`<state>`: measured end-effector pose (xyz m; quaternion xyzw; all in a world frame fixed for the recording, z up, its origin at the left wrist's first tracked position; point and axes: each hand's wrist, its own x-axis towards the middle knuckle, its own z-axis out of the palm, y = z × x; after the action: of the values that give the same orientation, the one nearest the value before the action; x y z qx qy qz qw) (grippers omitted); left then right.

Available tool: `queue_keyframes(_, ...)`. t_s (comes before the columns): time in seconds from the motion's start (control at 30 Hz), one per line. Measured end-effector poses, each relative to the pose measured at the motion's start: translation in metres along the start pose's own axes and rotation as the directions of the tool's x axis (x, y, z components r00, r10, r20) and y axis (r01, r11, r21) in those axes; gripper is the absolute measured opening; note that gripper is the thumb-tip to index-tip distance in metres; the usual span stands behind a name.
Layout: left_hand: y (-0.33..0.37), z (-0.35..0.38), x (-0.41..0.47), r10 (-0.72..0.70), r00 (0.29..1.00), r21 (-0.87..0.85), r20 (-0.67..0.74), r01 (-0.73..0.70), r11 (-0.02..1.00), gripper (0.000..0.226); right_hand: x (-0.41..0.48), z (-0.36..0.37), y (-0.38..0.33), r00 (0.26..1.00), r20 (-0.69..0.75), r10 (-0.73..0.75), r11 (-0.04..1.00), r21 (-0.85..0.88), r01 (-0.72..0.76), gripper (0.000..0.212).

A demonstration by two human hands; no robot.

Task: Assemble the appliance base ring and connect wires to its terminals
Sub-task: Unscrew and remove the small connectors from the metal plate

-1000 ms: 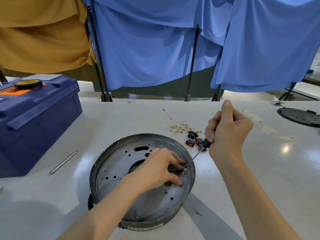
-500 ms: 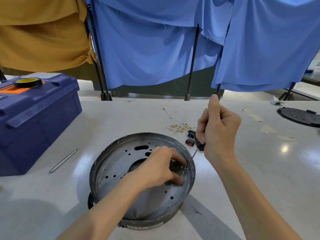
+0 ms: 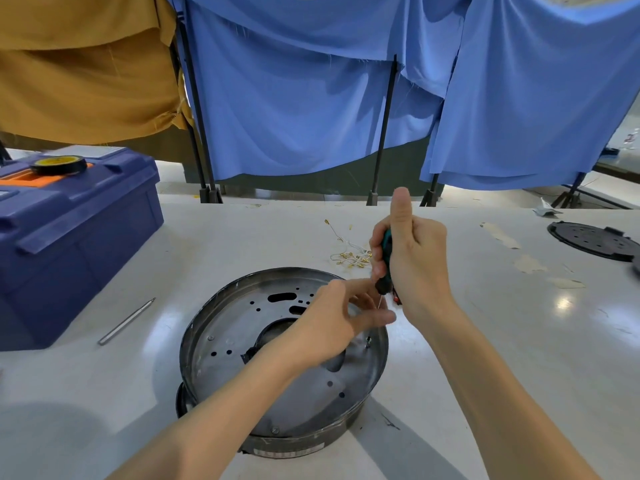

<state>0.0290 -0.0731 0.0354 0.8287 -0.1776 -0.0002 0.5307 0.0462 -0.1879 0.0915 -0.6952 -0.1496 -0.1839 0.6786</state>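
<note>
Our right hand [image 3: 412, 258], right of centre, is wrapped round the green-and-black-handled screwdriver [image 3: 386, 261], thumb upright. The thin shaft points down at the far right edge of the round grey metal base ring [image 3: 235, 323], which sits on the white table [image 3: 485, 341] at lower centre. Our left hand [image 3: 329, 323] hovers over the ring, thumb and forefinger apart on either side of the shaft tip; we cannot tell whether they pinch anything. A small upright screw [image 3: 368, 341] stands in the plate just below. We judge the main risk to be the tip slipping off that screw, jabbing our left fingers or knocking the screw into one of the plate's holes. The white wires with gold terminals [image 3: 349, 254] lie beyond the ring, not yet connected.
</note>
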Motion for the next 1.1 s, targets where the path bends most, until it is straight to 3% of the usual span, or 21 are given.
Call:
queue_keyframes(0.1, 0.001, 0.003, 0.003, -0.008, 0.999, -0.014, -0.051, 0.007, 1.000, 0.018, 0.004, -0.004, 0.000, 0.984, 0.117, 0.131, 0.991, -0.003, -0.132, 0.064)
queue_keyframes(0.17, -0.001, 0.004, 0.004, -0.020, 0.998, -0.012, -0.064, 0.020, 1.000, 0.022, 0.007, -0.011, -0.001, 0.954, 0.218, 0.204, 0.979, -0.033, -0.202, 0.049)
queue_keyframes(0.23, -0.002, 0.003, 0.004, -0.045, 0.996, -0.026, -0.078, 0.043, 0.999, 0.024, 0.007, -0.021, -0.002, 0.931, 0.333, 0.153, 0.985, -0.126, -0.116, 0.029)
queue_keyframes(0.33, -0.003, 0.003, 0.004, -0.064, 0.996, -0.059, -0.062, 0.061, 0.996, 0.024, 0.004, -0.030, -0.003, 0.901, 0.434, -0.023, 0.977, -0.179, 0.112, 0.018)
queue_keyframes(0.43, -0.006, 0.002, 0.002, -0.062, 0.997, -0.077, -0.039, 0.059, 0.995, 0.021, -0.003, -0.028, -0.001, 0.927, 0.354, -0.126, 0.949, -0.228, 0.216, 0.017)
queue_keyframes(0.63, -0.007, 0.005, 0.001, -0.056, 0.998, -0.076, -0.019, 0.054, 0.996, 0.021, -0.013, -0.020, 0.007, 0.967, 0.164, -0.195, 0.932, -0.276, 0.234, 0.035)
queue_keyframes(0.77, -0.006, 0.004, 0.001, -0.078, 0.997, -0.046, -0.017, 0.077, 0.996, 0.026, -0.009, -0.026, 0.004, 0.938, 0.322, -0.131, 0.962, -0.186, 0.198, 0.029)
queue_keyframes(0.87, -0.005, 0.003, 0.000, -0.080, 0.997, -0.036, -0.014, 0.079, 0.996, 0.015, -0.007, -0.032, 0.006, 0.916, 0.378, -0.131, 0.971, -0.136, 0.195, 0.032)
queue_keyframes(0.93, -0.003, 0.001, -0.001, -0.095, 0.995, -0.060, -0.013, 0.094, 0.994, 0.007, -0.009, -0.031, 0.007, 0.940, 0.294, -0.175, 0.955, -0.181, 0.235, 0.028)
queue_keyframes(1.03, 0.001, -0.001, -0.001, -0.076, 0.997, -0.129, -0.028, 0.072, 0.989, 0.026, -0.012, -0.028, 0.011, 0.940, 0.147, -0.307, 0.883, -0.324, 0.339, 0.026)
queue_keyframes(1.1, 0.004, 0.000, -0.001, -0.014, 0.999, -0.130, -0.037, 0.009, 0.991, 0.024, -0.012, -0.027, 0.015, 0.912, 0.070, -0.404, 0.806, -0.444, 0.391, 0.026)
